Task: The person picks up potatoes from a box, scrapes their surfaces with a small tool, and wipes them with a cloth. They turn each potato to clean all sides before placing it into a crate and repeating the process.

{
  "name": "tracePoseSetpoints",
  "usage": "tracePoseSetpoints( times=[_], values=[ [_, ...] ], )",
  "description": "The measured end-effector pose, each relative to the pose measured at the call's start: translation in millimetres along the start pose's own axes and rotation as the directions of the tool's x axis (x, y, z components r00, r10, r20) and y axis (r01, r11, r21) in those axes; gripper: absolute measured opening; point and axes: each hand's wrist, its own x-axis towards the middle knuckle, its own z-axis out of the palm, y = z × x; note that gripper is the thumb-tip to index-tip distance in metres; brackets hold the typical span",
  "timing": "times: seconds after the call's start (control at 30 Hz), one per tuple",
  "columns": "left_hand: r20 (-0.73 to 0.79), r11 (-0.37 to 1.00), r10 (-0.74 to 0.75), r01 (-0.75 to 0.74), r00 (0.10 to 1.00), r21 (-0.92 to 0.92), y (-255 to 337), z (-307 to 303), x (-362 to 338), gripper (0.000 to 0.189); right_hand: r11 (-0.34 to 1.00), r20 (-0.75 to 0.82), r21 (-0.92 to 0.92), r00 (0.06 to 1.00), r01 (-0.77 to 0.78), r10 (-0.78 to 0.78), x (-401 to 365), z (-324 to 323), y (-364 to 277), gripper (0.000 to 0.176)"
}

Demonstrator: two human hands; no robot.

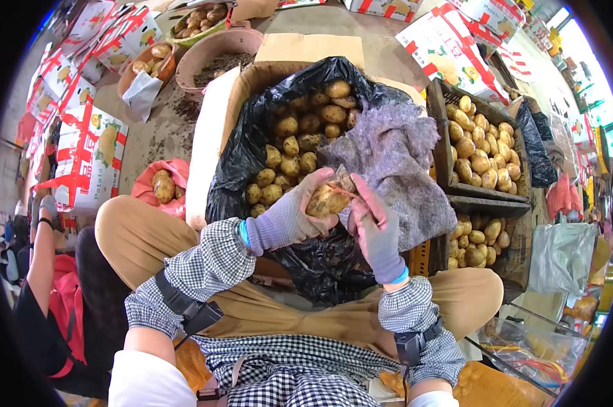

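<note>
One round, yellow-brown potato (325, 202) is up over a shiny black plastic bag (235, 159) with many potatoes in it. The left hand (289, 216), in a gray-purple knit glove, has its grip closed around it. The right hand (374, 230), gloved too, is at the potato's other end; I can't tell if its grip is pinched tight. A fuzzy gray-purple cloth (396, 146) lies just beside. The step looks like working on one potato. The next move seems to need a firm left hold and gentle right fingers.
</note>
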Motion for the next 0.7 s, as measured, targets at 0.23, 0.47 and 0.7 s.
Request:
tracePoseSetpoints(
  times=[0.23,0.47,0.7],
  values=[
    [-0.017,0.955,0.169,-0.159,0.985,0.250,-8,-9,1,0.076,0.998,0.266,-0.061,0.964,-0.013,0.029,-3,-1,10,0.039],
    [-0.003,0.739,0.440,-0.360,0.898,0.569,15,-1,-2,0.066,0.931,-0.074,0.261,0.957,-0.254,0.281,5,-8,-11,0.055],
    [-0.051,0.933,0.156,-0.165,0.986,-0.320,10,13,-2,0.076,0.950,0.043,0.302,0.996,-0.084,0.074,4,-4,-12,0.058]
  ],
)
